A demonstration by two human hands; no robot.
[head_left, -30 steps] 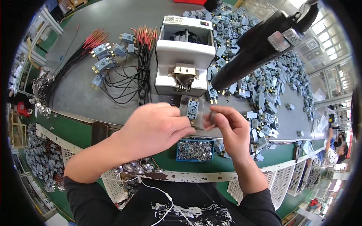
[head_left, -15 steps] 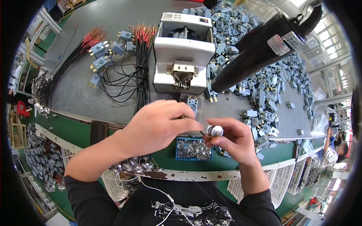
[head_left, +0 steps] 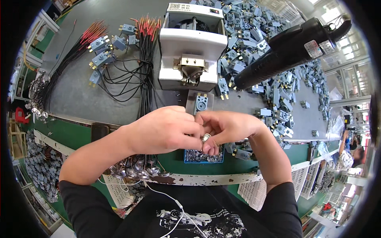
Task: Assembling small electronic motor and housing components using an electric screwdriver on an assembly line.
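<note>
A small shiny silver metal part (head_left: 205,137), rounded and ringed like a stacked cap, sits at the middle of the frame between the fingertips of the right hand (head_left: 232,126), whose thumb and fingers pinch it. The left hand (head_left: 166,130) meets it there, fingers curled and pressed together, touching the right; whether it grips anything is hidden. Much of the part is covered by fingers.

Just above the hands, a grey block (head_left: 201,104) with brass tabs and a round boss lies on a flat metal plate (head_left: 191,105) before a white machine (head_left: 192,49). The machine's top bears a label (head_left: 180,6) with a square code and dark characters; a black cylinder (head_left: 274,55) at upper right carries a pale sticker (head_left: 313,48) with reddish print too small to read. White lettering and a picture mark the black shirt (head_left: 198,220).

The table (head_left: 77,79) ends in a front edge passing beneath the forearms; a blue bin (head_left: 203,162) of small metal pieces sits just below the hands. Grey surface shows right of the plate, up to the heaped grey blocks (head_left: 246,35), while black wires (head_left: 146,75) close in the left.
</note>
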